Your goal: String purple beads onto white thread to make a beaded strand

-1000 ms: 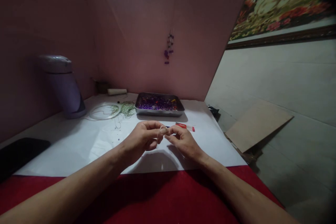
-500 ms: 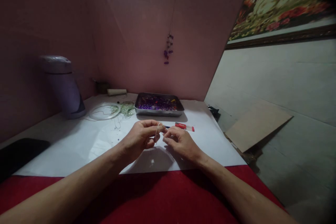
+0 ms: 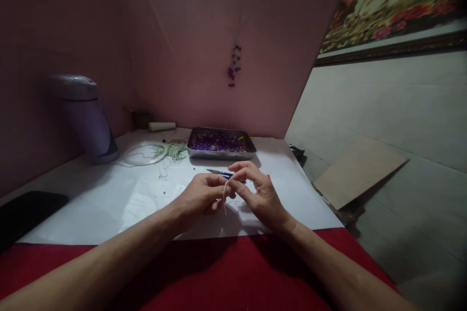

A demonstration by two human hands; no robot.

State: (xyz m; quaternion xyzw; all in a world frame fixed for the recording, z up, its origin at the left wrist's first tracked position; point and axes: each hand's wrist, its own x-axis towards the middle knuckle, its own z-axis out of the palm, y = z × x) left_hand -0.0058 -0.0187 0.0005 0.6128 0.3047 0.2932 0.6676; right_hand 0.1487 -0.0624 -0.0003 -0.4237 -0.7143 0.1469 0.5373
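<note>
A thin pale cord [image 3: 225,201] hangs in a short curve from the pinched fingertips of my left hand [image 3: 204,197]. My right hand [image 3: 260,197] meets it there, thumb and forefinger closed at the same spot on the cord, its other fingers loosely bent. Whether a bead sits between the fingertips cannot be made out. Just behind the hands lie dark-bladed thread snips [image 3: 219,172] with a blue part, half covered by my right hand. Farther back, a metal tray [image 3: 222,155] holds many purple beads with a few red and yellow bits.
On the left stand a lilac thermos [image 3: 89,121], a ring of clear line [image 3: 146,154] and a tangle of green thread [image 3: 177,150]. A beaded strand [image 3: 233,68] hangs on the pink panel. A dark object [image 3: 32,214] lies at the left edge. Red cloth [image 3: 226,272] covers the front.
My right hand has risen a little, its fingers reaching farther over the left fingertips. Now it covers most of the red packet behind it, and the snips show more. The cord end hangs lower.
</note>
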